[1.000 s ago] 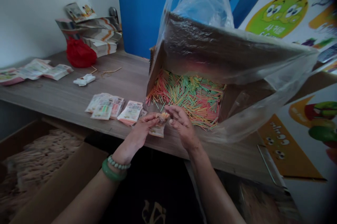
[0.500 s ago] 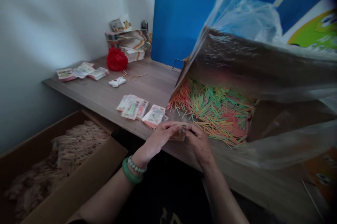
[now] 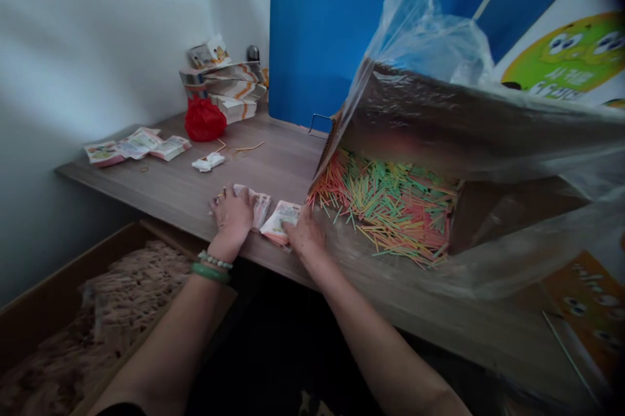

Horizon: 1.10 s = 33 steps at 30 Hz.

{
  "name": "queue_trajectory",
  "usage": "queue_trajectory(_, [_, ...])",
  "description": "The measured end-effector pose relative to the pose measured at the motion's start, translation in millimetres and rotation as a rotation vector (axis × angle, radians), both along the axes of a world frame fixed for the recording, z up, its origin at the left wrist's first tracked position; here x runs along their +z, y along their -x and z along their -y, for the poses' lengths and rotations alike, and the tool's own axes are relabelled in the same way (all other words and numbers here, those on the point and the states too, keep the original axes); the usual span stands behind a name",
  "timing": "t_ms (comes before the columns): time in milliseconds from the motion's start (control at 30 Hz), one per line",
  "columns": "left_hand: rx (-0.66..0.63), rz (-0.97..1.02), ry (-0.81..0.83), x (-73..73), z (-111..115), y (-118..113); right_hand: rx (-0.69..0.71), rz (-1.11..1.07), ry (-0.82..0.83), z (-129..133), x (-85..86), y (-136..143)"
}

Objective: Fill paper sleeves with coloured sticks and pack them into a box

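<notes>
1. Head view: the left hand covers part of the left packets on the tabletop, fingers somewhat spread; the right hand touches the packet stack just beside them; whether either grip is clamped, I cannot tell.
2. The packets look light, thin and floppy, perhaps slippery; opposite edges seem the safest hold.

Pale wall, blue panel, brown table

Packets — partly hidden under left fingers.
</notes>
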<state>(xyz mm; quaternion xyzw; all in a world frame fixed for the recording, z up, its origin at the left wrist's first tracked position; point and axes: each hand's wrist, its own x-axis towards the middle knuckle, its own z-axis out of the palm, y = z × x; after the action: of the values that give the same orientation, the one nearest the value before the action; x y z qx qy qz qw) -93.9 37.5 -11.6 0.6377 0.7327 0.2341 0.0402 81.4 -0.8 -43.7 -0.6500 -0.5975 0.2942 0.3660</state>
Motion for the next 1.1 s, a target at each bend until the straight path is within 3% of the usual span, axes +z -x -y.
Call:
queue_trajectory(133, [-0.011, 0.013, 0.030, -8.8, -1.2, 5.5, -0.186, 0.059, 0.128, 1.3, 0.0, 4.7])
queue_trajectory(300, [0.002, 0.172, -0.151, 11.6, 19.1, 2.8, -0.186, 0.012, 0.060, 9.4, 10.8, -12.2])
queue_trajectory(400, [-0.149, 0.433, -0.199, 18.1, 37.5, -15.6, -0.222, -0.041, -0.027, 15.0, 16.4, -21.1])
queue_trajectory(500, [-0.267, 0.744, -0.010, 17.1, 51.0, -43.2, -0.205, -0.266, -0.086, 21.3, 20.6, -28.5])
queue_trajectory(600, [-0.379, 1.037, 0.244, 14.0, 56.4, -70.2, -0.073, -0.534, -0.046, 29.4, 23.6, -39.2])
queue_trajectory(700, [-0.480, 1.194, 0.333, 11.4, 58.5, -93.3, -0.007, -0.574, -0.006, 39.7, 22.5, -54.5])
queue_trajectory(833, [-0.588, 1.284, 0.373, 6.1, 64.6, -118.6, 0.025, -0.414, -0.062, 55.2, 16.8, -82.3])
queue_trajectory(933, [-0.553, 1.364, 0.433, 1.3, 68.8, -127.9, 0.137, -0.246, -0.056, 64.9, 22.6, -121.0])
queue_trajectory(1000, [-0.476, 1.412, 0.433, -1.1, 69.6, -128.5, 0.117, 0.024, -0.046, 68.8, 33.5, -158.9])
queue_trajectory(1100, [-0.412, 1.444, 0.450, -3.9, 69.3, -127.7, -0.104, 0.709, 0.049, 69.4, 50.4, -219.2])
